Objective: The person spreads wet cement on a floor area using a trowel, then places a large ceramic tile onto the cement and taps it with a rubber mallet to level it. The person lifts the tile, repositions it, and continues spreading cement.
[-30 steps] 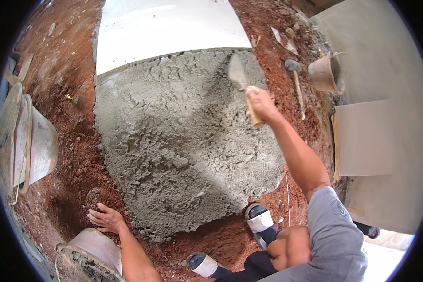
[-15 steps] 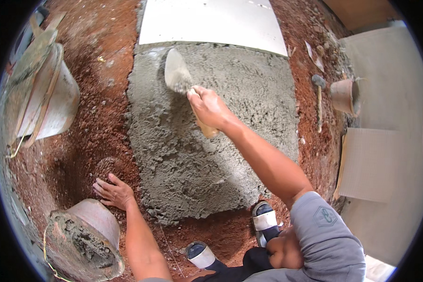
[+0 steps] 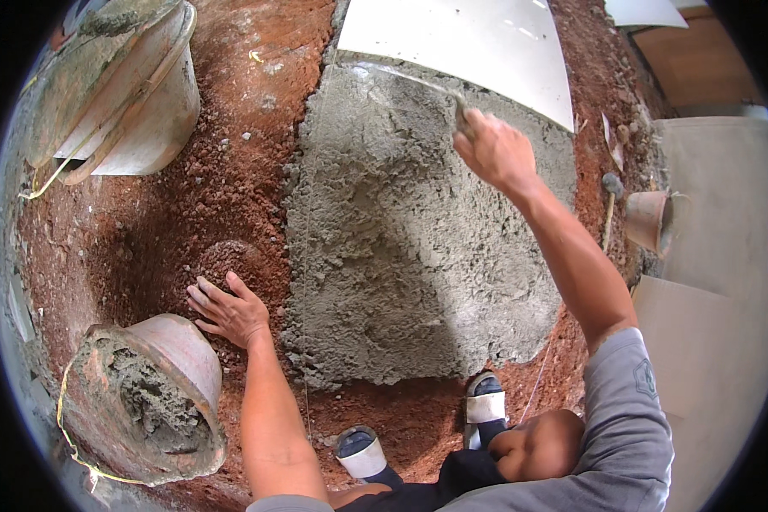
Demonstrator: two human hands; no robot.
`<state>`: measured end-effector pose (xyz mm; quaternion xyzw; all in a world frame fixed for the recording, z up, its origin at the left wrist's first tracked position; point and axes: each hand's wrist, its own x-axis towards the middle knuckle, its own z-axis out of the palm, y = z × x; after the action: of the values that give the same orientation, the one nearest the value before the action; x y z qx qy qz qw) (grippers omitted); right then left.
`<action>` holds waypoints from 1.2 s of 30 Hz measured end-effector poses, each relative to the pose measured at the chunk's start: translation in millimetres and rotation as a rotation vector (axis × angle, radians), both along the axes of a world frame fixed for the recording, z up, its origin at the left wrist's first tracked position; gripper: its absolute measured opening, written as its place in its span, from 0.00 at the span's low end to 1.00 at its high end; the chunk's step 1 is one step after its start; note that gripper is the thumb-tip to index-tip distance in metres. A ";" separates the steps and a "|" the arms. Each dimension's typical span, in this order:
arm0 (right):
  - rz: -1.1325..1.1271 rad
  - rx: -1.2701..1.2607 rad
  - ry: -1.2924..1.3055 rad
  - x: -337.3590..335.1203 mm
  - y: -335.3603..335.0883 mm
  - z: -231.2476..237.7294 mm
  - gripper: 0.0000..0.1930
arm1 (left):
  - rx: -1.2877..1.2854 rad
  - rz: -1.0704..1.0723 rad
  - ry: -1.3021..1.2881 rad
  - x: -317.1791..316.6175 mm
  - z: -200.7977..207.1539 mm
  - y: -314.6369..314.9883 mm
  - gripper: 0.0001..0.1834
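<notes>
A bed of wet grey mortar (image 3: 375, 247) stretches in front of me, rough and pitted in its nearer part. Over its far right part, my right hand (image 3: 497, 152) is wrapped round a trowel (image 3: 462, 113); the blade is seen nearly edge-on and the handle is mostly hidden by my fingers. Beyond the mortar lies a large white tile (image 3: 461, 51), its near edge along the mortar's far edge. My left hand (image 3: 232, 311) is open, fingers spread, on or just above the red soil (image 3: 230, 213), beside a bucket (image 3: 188, 350) holding some mortar.
A second, larger bucket (image 3: 166, 111) stands at the far left. To the right are a mallet (image 3: 610, 200), a small bucket (image 3: 646, 219) and pale tiles (image 3: 683, 333) by smooth flooring. A thin string (image 3: 305, 256) runs along the mortar's left side. My feet in sandals (image 3: 485, 405) are at the near edge.
My right hand has swung the trowel from the mortar's far left toward the right, turning the blade edge-on. The view has shifted; my left hand stays spread by the near bucket.
</notes>
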<state>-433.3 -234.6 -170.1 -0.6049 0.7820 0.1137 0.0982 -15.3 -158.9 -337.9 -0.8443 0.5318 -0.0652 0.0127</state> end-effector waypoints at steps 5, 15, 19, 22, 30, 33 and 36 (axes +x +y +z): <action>0.163 -0.301 0.102 -5.7 -42.2 -28.0 0.12 | 0.019 0.022 -0.031 0.2 -1.7 -0.3 0.35; -0.089 -0.053 0.200 -191.5 48.7 -35.5 0.19 | 0.060 0.055 -0.052 8.7 -10.2 -2.2 0.37; -0.242 -0.115 0.294 -274.9 130.5 -32.3 0.23 | 0.003 0.068 0.010 13.1 -14.9 -4.1 0.38; -0.380 -0.063 0.371 -308.2 188.3 -21.8 0.21 | -0.010 0.046 0.010 14.2 -16.9 -3.9 0.38; -0.500 -0.430 -0.122 -220.8 323.3 24.0 0.20 | 0.016 0.054 -0.031 13.8 -17.3 -4.9 0.38; -0.511 -0.575 -0.316 -162.4 351.5 50.3 0.19 | -0.038 -0.023 0.125 17.3 -7.5 0.4 0.39; -0.573 -0.578 -0.595 -95.1 366.3 61.9 0.20 | 0.049 -0.297 0.151 20.2 21.1 19.5 0.38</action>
<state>-528.4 131.7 -108.2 -0.3744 0.8543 -0.3166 0.1725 4.9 -139.4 -316.8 -0.7585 0.6514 0.0102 -0.0166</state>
